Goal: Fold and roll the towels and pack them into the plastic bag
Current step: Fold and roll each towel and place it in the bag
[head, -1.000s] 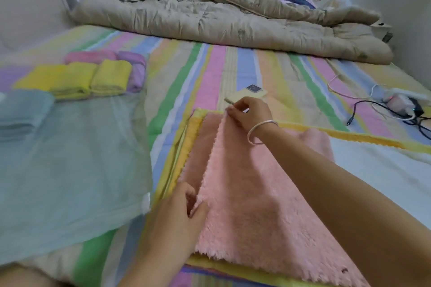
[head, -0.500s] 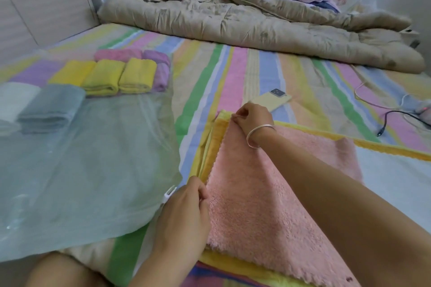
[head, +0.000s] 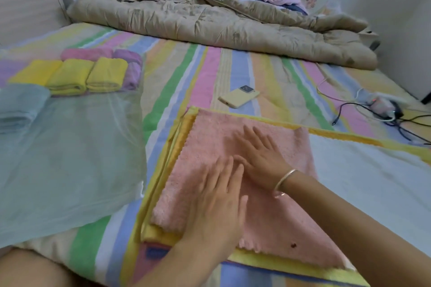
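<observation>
Left hand [head: 217, 200] and right hand [head: 258, 156], both blurred, press flat, fingers straight, on one folded fluffy pink towel [head: 210, 137] over a yellow towel [head: 161, 233]. At nine o'clock, a clear plastic bag [head: 70, 165], cut off leftward, holds three rolled yellow towels [head: 70, 77]

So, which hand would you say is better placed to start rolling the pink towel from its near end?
Probably the left hand: it lies flat closest to the near end of the pink towel; the right hand rests farther up.
</observation>
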`<move>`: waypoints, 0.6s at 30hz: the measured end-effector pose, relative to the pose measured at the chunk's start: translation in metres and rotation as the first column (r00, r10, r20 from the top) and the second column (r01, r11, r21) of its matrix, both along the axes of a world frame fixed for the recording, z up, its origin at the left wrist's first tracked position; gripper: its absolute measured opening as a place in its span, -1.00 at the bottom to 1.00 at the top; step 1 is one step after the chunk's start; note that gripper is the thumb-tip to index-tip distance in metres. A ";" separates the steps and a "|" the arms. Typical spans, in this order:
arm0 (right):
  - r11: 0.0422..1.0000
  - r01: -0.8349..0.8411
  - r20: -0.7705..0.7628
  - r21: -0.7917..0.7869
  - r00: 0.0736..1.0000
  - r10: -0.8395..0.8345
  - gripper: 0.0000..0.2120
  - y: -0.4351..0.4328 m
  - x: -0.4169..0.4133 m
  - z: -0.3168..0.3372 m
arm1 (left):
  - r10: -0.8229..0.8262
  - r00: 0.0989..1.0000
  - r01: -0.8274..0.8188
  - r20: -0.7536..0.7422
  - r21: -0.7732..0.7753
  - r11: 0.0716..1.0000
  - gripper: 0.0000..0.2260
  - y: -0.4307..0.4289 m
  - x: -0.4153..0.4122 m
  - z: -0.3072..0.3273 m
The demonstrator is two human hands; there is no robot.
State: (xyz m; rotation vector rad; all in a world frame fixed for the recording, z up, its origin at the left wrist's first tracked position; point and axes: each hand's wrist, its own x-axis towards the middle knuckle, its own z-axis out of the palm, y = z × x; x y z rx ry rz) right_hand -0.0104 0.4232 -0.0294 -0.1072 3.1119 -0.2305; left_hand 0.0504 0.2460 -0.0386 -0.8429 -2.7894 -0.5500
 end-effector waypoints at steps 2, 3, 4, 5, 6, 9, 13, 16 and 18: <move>0.992 0.105 0.093 0.074 0.989 -0.112 -0.31 0.032 0.014 -0.004 | -0.009 1.000 0.012 0.025 -0.102 0.995 -0.44 0.009 0.000 -0.013; 0.984 0.152 0.114 0.092 0.980 -0.162 -0.35 0.048 0.016 -0.005 | -0.008 1.000 0.011 0.022 -0.136 0.991 -0.43 0.010 0.001 -0.019; 0.975 0.195 0.113 0.104 0.972 -0.206 -0.36 0.063 0.016 -0.008 | -0.008 1.000 0.009 0.007 -0.149 0.989 -0.42 0.010 0.001 -0.023; 0.966 0.232 0.099 0.112 0.965 -0.243 -0.36 0.077 0.013 -0.011 | -0.009 1.000 0.008 -0.005 -0.156 0.988 -0.42 0.010 0.003 -0.026; 0.959 0.265 0.080 0.104 0.958 -0.274 -0.36 0.089 0.010 -0.015 | -0.011 1.000 0.008 -0.020 -0.161 0.987 -0.42 0.010 0.004 -0.027; 0.932 0.362 0.031 -0.009 0.932 -0.361 -0.37 0.109 0.000 -0.022 | 0.002 0.999 -0.010 -0.044 -0.191 0.981 -0.43 0.011 0.005 -0.025; 0.865 0.423 -0.019 -0.269 0.896 -0.444 -0.40 0.116 -0.002 -0.026 | -0.039 0.998 0.033 -0.046 -0.129 0.991 -0.49 0.026 0.018 -0.014; 0.760 0.394 -0.111 -0.517 0.849 -0.516 -0.47 0.120 0.007 -0.022 | -0.174 0.984 0.174 -0.049 0.009 0.985 -0.57 0.044 0.035 -0.008; 0.694 0.372 -0.160 -0.616 0.804 -0.573 -0.55 0.125 0.013 -0.018 | -0.260 0.962 0.267 -0.084 0.096 0.959 -0.69 0.059 0.047 -0.002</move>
